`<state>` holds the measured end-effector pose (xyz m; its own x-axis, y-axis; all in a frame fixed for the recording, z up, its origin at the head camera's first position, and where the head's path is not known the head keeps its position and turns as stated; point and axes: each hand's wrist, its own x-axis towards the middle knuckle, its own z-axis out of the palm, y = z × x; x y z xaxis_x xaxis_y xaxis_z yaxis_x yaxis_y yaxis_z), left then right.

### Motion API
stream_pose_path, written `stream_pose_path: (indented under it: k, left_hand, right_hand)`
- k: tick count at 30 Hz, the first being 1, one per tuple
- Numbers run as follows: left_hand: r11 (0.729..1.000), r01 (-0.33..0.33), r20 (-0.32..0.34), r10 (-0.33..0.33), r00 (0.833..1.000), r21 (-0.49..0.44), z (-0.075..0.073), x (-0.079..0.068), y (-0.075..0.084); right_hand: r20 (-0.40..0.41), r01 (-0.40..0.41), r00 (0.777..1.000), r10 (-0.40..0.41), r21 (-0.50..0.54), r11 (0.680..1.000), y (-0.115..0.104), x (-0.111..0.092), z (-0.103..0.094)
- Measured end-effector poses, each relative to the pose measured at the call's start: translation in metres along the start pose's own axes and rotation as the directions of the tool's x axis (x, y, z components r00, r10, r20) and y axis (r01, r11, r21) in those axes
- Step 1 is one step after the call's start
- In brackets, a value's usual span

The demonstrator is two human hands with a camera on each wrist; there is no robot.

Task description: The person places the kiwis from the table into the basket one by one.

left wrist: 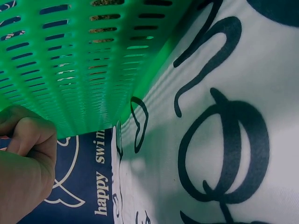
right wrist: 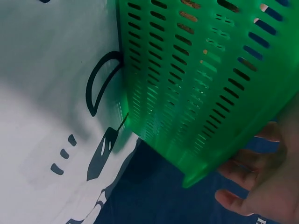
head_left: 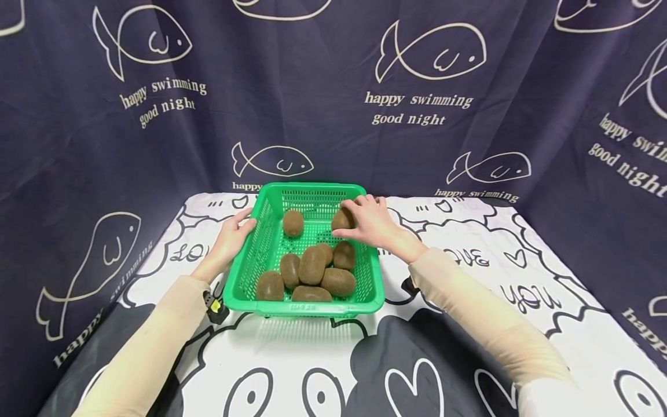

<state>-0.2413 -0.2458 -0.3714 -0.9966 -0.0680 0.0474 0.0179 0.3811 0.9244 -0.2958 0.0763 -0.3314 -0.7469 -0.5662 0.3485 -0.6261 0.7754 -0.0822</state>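
Note:
A green plastic basket point(head_left: 304, 307) with slotted walls holds several brown kiwis, most of them gathered at its near end. One kiwi point(head_left: 293, 223) lies apart at the far left inside. My left hand point(head_left: 229, 237) grips the basket's left rim; in the left wrist view that hand point(left wrist: 28, 158) shows curled fingers beside the slotted wall. Reaching over the right rim, my right hand point(head_left: 371, 222) holds a kiwi point(head_left: 342, 219) between thumb and fingers at the basket's far right. The basket wall hides that kiwi in the right wrist view, where part of the hand point(right wrist: 261, 177) shows.
Under the basket is a white and dark cloth point(head_left: 292, 353) with black drawings and lettering. A dark blue curtain point(head_left: 333, 116) with fish prints hangs behind and at both sides. A black strap device point(head_left: 215, 307) sits by the left wrist.

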Motion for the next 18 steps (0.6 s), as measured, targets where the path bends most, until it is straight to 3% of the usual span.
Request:
stream_pose_path:
  k: [7,11,14,18]
  left_hand:
    - [1.0,0.001,-0.001,-0.001,1.0,-0.015,0.001,0.001,0.0]
    - [1.0,-0.008,-0.005,0.008,1.0,-0.001,-0.002,0.001,0.002]
    - [0.993,-0.036,0.003,0.035,0.999,0.11,-0.008,0.002,0.003]
    - [0.948,-0.105,0.071,0.087,0.994,0.3,-0.024,0.002,0.01]
  right_hand:
    - [0.013,-0.022,1.0,0.021,0.021,1.0,-0.001,-0.004,-0.011]
    - [-0.04,0.007,0.999,-0.004,0.076,0.997,0.0,-0.006,-0.025]
    - [-0.14,0.075,0.988,-0.059,0.111,0.991,0.002,-0.007,-0.038]
    - [-0.31,0.177,0.94,-0.145,0.079,0.981,0.009,-0.008,-0.061]
